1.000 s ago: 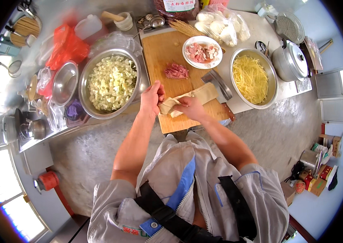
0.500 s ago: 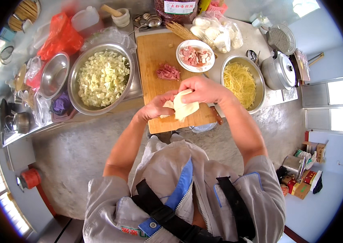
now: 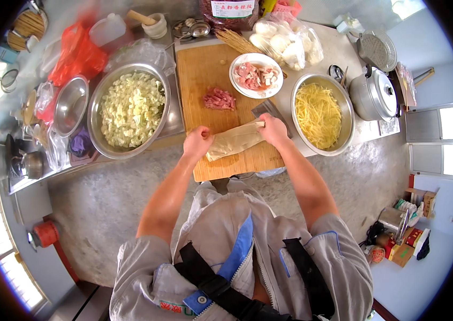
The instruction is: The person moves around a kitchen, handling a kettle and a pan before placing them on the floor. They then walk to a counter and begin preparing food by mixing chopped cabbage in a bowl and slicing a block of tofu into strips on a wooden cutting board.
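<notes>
Your left hand (image 3: 198, 142) and right hand (image 3: 273, 129) pinch the soft, beige, oblong sheet (image 3: 235, 140) at either end, so tension it gently and evenly

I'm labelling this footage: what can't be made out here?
In the head view:
Pale sheet: gripped edges, covered by the left hand and right hand.
Broad knife: handle, apparently behind the right hand.
Lidded pot: contents, under its lid.
Dark-red bag: top, cut off by the upper edge.

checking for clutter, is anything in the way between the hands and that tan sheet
Nothing visible: the left hand and right hand hold the tan sheet, one at each end. A metal blade shows just beyond the right hand, not between them.
</notes>
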A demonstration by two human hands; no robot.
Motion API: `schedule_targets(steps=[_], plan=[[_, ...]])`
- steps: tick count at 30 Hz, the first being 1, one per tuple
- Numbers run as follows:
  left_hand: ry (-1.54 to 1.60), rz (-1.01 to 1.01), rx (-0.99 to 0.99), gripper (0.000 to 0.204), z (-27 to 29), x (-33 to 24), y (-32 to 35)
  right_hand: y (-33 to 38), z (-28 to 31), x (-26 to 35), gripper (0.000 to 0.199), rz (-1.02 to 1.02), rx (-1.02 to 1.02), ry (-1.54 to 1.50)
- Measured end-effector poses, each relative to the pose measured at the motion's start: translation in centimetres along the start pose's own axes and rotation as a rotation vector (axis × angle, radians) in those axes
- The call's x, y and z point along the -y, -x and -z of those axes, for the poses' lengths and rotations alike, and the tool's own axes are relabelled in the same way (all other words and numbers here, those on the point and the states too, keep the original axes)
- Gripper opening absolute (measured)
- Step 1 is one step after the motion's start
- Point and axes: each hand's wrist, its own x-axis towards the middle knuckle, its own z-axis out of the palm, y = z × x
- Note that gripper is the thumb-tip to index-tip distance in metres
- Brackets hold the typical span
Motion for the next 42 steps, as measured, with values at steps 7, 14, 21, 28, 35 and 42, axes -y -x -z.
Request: schedule_targets(steps=[7, 14, 21, 28, 35, 42], plan=[[-0.354, -0.235, -0.010, 0.054, 0.8, -3.8, 3.6, 2.6, -1.2, -1.6, 0.044, -0.038, -0.356, -0.079], [-0.345, -0.203, 0.001, 0.075, -1.4, -3.0, 4.6, 5.6, -3.2, -2.0, 0.058, 0.087, -0.433, -0.012], [-0.126, 0.116, 0.196, 0.080, -0.6, -3.2, 1.3, 3.7, -2.4, -1.1, 0.062, -0.179, -0.089, -0.048], [-0.178, 0.048, 0.380, 0.066, 0.2, -3.5, 0.6, 9.5, -5.4, -4.3, 0.057, -0.382, -0.242, 0.226], [0.382, 0.251, 0.424, 0.052, -0.3, 0.7, 1.5, 13.6, -3.4, -7.7, 0.047, -0.233, -0.246, 0.136], [0.486, 0.288, 0.481, 0.046, 1.0, -0.6, 1.7, 22.9, 1.5, 1.9, 0.032, -0.461, -0.159, -0.224]])
